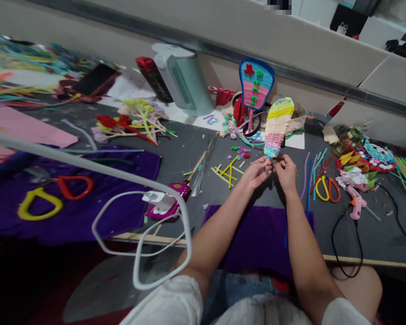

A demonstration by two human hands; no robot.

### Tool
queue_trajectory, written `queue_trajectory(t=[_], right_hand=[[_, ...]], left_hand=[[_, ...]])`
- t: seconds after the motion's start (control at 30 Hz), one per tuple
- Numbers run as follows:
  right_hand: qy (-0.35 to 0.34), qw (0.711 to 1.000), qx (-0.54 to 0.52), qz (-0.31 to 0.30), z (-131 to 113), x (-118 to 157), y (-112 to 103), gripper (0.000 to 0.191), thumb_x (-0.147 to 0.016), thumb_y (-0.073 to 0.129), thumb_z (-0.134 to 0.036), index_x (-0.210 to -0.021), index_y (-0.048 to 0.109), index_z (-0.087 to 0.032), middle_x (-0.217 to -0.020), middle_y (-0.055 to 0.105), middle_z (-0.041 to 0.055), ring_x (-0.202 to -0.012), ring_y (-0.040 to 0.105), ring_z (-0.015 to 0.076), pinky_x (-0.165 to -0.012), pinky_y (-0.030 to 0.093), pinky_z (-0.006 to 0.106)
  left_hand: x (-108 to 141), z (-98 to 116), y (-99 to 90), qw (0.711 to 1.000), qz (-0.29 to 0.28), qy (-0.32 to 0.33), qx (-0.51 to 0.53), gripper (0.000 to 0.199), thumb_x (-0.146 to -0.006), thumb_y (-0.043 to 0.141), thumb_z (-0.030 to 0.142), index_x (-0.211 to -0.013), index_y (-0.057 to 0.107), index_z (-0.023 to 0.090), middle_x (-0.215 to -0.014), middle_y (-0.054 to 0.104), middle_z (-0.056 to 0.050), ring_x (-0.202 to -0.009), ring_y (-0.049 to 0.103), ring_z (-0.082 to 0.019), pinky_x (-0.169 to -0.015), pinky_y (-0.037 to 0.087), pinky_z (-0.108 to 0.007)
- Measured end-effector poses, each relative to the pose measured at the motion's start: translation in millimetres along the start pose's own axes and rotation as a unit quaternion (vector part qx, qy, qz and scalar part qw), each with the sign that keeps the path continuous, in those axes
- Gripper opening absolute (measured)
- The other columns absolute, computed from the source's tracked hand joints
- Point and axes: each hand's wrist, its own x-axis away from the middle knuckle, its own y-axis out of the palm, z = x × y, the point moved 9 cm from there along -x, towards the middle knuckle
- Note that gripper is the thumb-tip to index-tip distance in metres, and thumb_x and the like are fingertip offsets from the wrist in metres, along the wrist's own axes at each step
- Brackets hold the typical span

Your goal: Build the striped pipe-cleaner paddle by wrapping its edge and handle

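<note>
A striped oval piece (279,122) in yellow, cream, pink and blue stands upright above my hands. My left hand (258,172) pinches its narrow blue lower end. At the right side of that same end, my right hand (285,170) has its fingers closed, close to my left fingertips. Both hands are over the dark table, just beyond a purple cloth (257,234). Behind the held piece stands a blue-edged fan-shaped piece (256,92) with a red flower and green bits on it.
Yellow strips (229,174) and small beads lie left of my hands. To the right are scissors (328,188) and a pink glue gun (357,203) with a black cord. A kettle (189,83) stands behind; a white cable (122,169) crosses the left foreground.
</note>
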Motion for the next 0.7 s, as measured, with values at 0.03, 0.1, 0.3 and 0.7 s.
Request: queue_trajectory(t=[0.03,0.1,0.3,0.7], right_hand=[[-0.004,1.0,0.017,0.002,-2,1,-1,0.025,-0.081,0.054,-0.035,-0.098,0.062,-0.018,-0.06,0.058,-0.0052,-0.053,0.053,0.0104,-0.056,0.043,0.021],[-0.018,0.998,0.067,0.007,-8,3,-2,0.026,-0.082,0.052,-0.035,-0.098,0.064,-0.019,-0.057,0.055,-0.0061,-0.054,0.052,0.0106,-0.059,0.042,0.022],[-0.059,0.979,0.194,0.019,-21,11,1,0.019,-0.084,0.049,-0.034,-0.082,0.064,-0.023,-0.062,0.058,-0.0035,-0.058,0.049,0.0131,-0.06,0.038,0.023],[-0.145,0.952,0.268,-0.008,-34,19,12,0.037,-0.092,0.038,-0.029,-0.117,0.064,-0.024,-0.088,0.07,0.0073,-0.08,0.062,0.0199,-0.075,0.044,0.029]], left_hand=[[1,0,1.6,1.0,-0.004,-0.006,0.007,0.016,-0.07,0.065,0.003,-0.075,0.053,0.012,-0.062,0.048,0.004,-0.045,0.042,-0.002,-0.042,0.037,-0.012],[1,0,1.9,1.0,0.002,-0.009,0.014,0.017,-0.07,0.063,0.002,-0.075,0.05,0.013,-0.061,0.046,0.005,-0.043,0.038,-0.001,-0.037,0.028,-0.011],[4,12,-3.6,0.994,0.059,0.068,-0.057,0.025,-0.064,0.068,0.015,-0.072,0.045,0.017,-0.055,0.042,0.008,-0.038,0.03,-0.002,-0.035,0.016,-0.013],[16,32,-3.9,0.929,0.116,0.235,-0.261,0.022,-0.069,0.071,0.034,-0.071,0.059,0.016,-0.057,0.055,0.004,-0.042,0.043,-0.006,-0.037,0.032,-0.017]])
